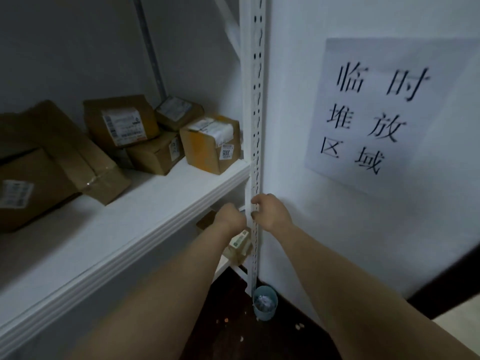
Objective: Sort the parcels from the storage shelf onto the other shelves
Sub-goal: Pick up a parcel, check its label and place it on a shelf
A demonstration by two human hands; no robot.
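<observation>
Several brown cardboard parcels with white labels lie on the white storage shelf (145,219), among them a small one with a yellow side (207,149) next to the perforated upright post (257,126). On the lower shelf stands another parcel with a green-printed label (238,245). My left hand (230,216) reaches under the shelf board beside the post, above that lower parcel, and its fingers are hidden. My right hand (270,211) is at the post, with its fingers curled round the post's front edge.
A white wall with a printed paper sign (376,113) runs along the right of the post. A small blue bin (265,302) with crumpled paper stands on the dark floor at the post's foot. Larger parcels (31,188) crowd the shelf's left.
</observation>
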